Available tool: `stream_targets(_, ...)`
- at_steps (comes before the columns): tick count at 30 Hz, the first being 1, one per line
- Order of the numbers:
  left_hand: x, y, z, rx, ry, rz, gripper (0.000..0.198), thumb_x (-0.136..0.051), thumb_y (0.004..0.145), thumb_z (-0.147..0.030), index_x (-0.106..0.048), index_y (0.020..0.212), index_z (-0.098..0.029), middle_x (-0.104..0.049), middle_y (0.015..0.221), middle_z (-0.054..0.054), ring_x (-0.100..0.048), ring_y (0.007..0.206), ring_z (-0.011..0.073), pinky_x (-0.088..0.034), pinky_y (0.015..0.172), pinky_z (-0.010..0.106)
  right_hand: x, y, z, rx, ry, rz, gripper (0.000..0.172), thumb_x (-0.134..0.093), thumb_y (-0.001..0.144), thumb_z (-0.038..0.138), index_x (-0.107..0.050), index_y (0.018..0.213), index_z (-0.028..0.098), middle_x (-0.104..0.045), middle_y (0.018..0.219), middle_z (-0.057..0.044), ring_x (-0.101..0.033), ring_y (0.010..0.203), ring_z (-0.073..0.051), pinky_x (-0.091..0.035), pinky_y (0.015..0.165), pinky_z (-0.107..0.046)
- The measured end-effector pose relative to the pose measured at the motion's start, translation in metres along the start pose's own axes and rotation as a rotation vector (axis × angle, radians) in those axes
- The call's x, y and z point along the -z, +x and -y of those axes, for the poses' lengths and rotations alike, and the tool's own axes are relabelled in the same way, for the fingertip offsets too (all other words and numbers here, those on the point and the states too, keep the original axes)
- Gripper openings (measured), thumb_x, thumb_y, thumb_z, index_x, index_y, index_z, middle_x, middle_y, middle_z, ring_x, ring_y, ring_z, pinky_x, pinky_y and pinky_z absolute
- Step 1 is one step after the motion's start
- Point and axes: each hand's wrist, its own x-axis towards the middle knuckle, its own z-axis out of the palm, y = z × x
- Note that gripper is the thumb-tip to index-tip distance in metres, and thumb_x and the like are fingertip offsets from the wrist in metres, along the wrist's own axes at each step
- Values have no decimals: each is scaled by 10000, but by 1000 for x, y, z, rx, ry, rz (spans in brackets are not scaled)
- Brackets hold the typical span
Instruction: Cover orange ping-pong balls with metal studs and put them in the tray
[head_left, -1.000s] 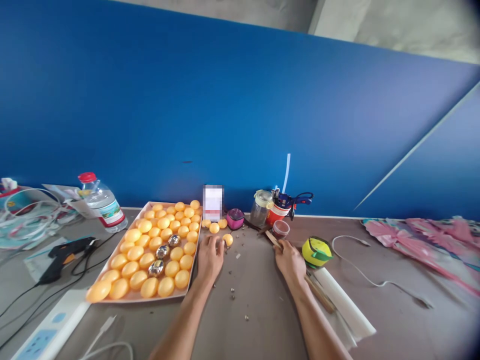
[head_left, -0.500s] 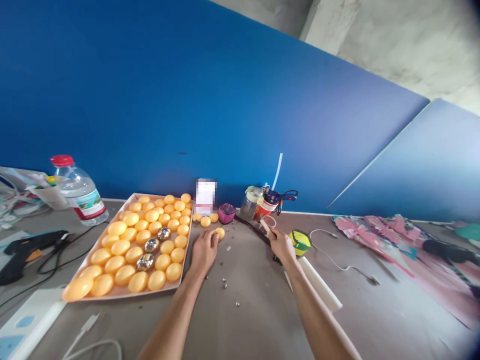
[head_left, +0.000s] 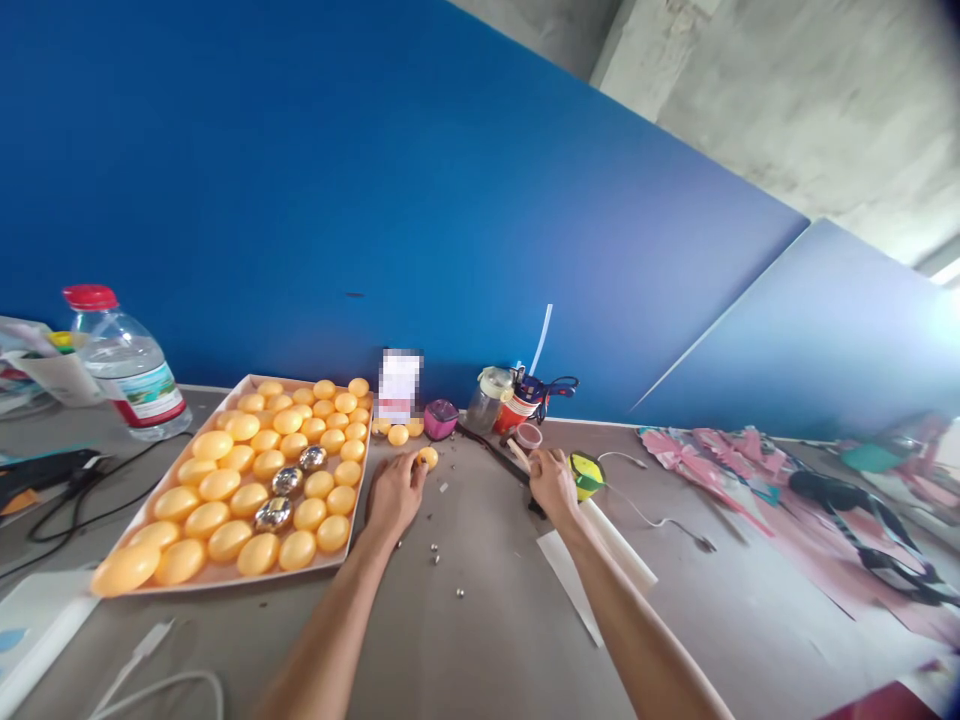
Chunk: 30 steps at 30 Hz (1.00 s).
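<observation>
My left hand [head_left: 399, 487] is closed, its fingertips pinching an orange ping-pong ball [head_left: 428, 457] just above the table. A small dark spot shows on the ball near the fingers. My right hand [head_left: 553, 482] grips a short, pale flat stick [head_left: 517, 453], whose tip points up and left. Just behind the stick stands a small clear round cup [head_left: 529, 435]. Left of my left hand lies a shallow tray [head_left: 358, 520] filled with orange balls and a row of shiny silver balls [head_left: 287, 481]. Small metal beads [head_left: 460, 593] are scattered between my forearms.
A water bottle [head_left: 139, 375] and a black glue gun [head_left: 52, 478] are at the left. Along the blue partition stand a purple container [head_left: 441, 420], a clear jar [head_left: 489, 400] and a red cup [head_left: 516, 412]. Beside my right hand sits a yellow-green container [head_left: 585, 474]; pink fabric [head_left: 701, 470] lies farther right.
The view has turned slightly right, so everything sits further left in the picture. Both hands keep their holds on the ball and the stick; the ball now shows a dark spot.
</observation>
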Motion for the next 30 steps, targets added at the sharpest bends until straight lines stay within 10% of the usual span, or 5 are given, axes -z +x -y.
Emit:
stream_targets(6,-1,-1,-1,26,33,-25,293,-432,871,-313,-534,1088,-144,-672,1014,119,-622,960,228,-404,930,378,1,-36,2,328,72,-27,264,-417,804,151,-619,972,169,-591,953,-79,-531,908,-188,-420,831,-301)
stream_targets(22,-2,-2,-1,32,8,-10,302,-444,866,-304,-515,1115,-147,-667,1017,118,-620,960,220,-434,903,356,1,-68,28,213,-55,119,298,-490,784,211,-603,1052,146,-568,1143,-158,-492,1099,-285,-370,924,-375)
stream_targets(30,-3,-3,-1,30,4,-12,294,-457,860,-290,-519,1111,-151,-667,1015,121,-620,966,221,-410,930,377,0,-67,40,371,292,162,263,-457,796,170,-635,989,179,-633,1077,-94,-558,1030,-211,-413,926,-361)
